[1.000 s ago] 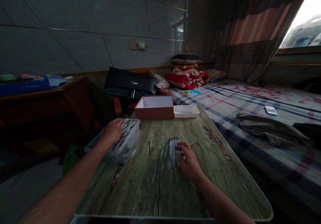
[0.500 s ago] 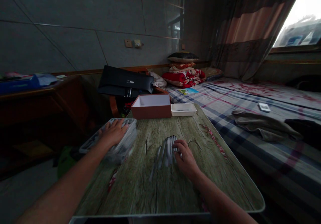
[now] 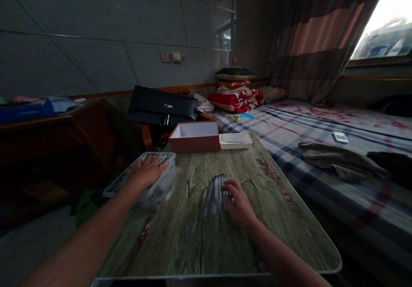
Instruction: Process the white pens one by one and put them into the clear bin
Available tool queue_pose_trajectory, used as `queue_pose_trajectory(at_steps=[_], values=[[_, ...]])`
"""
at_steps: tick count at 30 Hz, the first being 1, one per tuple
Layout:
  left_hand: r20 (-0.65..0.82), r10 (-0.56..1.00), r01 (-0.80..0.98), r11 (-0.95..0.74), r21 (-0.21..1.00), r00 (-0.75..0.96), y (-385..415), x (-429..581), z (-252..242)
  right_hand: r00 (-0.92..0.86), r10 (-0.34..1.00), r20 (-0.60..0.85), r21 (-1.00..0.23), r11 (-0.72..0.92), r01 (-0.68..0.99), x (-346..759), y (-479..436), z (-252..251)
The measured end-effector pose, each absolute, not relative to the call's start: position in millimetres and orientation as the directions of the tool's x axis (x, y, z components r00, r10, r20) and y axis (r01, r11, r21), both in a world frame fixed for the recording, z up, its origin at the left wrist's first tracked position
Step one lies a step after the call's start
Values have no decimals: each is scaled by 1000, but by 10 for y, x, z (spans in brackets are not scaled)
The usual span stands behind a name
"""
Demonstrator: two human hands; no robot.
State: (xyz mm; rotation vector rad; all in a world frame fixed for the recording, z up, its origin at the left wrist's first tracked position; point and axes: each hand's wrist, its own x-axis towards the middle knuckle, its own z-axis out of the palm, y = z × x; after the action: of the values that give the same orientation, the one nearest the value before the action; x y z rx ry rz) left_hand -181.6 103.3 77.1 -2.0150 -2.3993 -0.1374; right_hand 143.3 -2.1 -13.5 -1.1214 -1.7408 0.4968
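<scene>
My left hand (image 3: 148, 171) lies with its fingers spread on top of a clear plastic box (image 3: 162, 186) at the table's left side. Grey and dark contents show through the box, too blurred to name. Near the middle of the table, several slim pen-like sticks (image 3: 214, 197) with dark far ends lie side by side, slightly fanned. My right hand (image 3: 236, 199) rests at the right end of this row, fingers bent and a little apart, the fingertips touching the rightmost sticks. No stick is lifted from the wood-patterned table (image 3: 180, 240).
At the table's far edge stand an open brown box (image 3: 195, 144) with a white inside and a shallow white tray (image 3: 236, 145) with something thin in it. A bed with a plaid sheet (image 3: 280, 139) runs along the right. A dark monitor-like panel (image 3: 161, 104) leans behind the table.
My left hand has shifted very slightly to the right on the clear box. My right hand and the sticks look unmoved.
</scene>
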Motion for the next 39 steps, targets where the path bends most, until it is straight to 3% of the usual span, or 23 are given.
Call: queue_pose_trajectory(at_steps=[6, 18, 21, 23, 25, 27, 29, 31, 34, 39], values=[[29, 965, 962, 258, 93, -262, 971, -1730, 872, -94, 859, 504, -751, 489, 445, 1435, -17, -150], [91, 973, 974, 203, 99, -212, 867, -1728, 953, -100, 866, 490, -757, 480, 444, 1439, -36, -107], [200, 964, 983, 161, 91, -176, 791, -1647, 1005, -103, 864, 493, -753, 484, 445, 1442, -31, -121], [351, 928, 992, 110, 59, -124, 690, -1550, 1053, -114, 862, 493, -748, 488, 450, 1444, -23, -136], [503, 864, 1000, -10, 10, 3, 540, -1408, 1082, -119, 858, 499, -740, 494, 457, 1445, -17, -149], [549, 817, 981, -195, -21, 175, 360, -1221, 1055, -117, 855, 505, -733, 496, 466, 1446, -15, -151], [475, 823, 933, -360, 14, 311, 181, -1004, 947, -117, 859, 499, -733, 490, 472, 1445, -19, -144], [293, 882, 901, -416, 120, 369, 41, -788, 768, -119, 864, 489, -738, 482, 473, 1444, -25, -130], [79, 956, 922, -295, 253, 284, -61, -550, 455, -117, 867, 485, -744, 479, 467, 1449, -30, -112], [-68, 975, 948, -186, 257, 210, -78, -464, 155, -107, 866, 489, -743, 478, 469, 1464, -38, -99]])
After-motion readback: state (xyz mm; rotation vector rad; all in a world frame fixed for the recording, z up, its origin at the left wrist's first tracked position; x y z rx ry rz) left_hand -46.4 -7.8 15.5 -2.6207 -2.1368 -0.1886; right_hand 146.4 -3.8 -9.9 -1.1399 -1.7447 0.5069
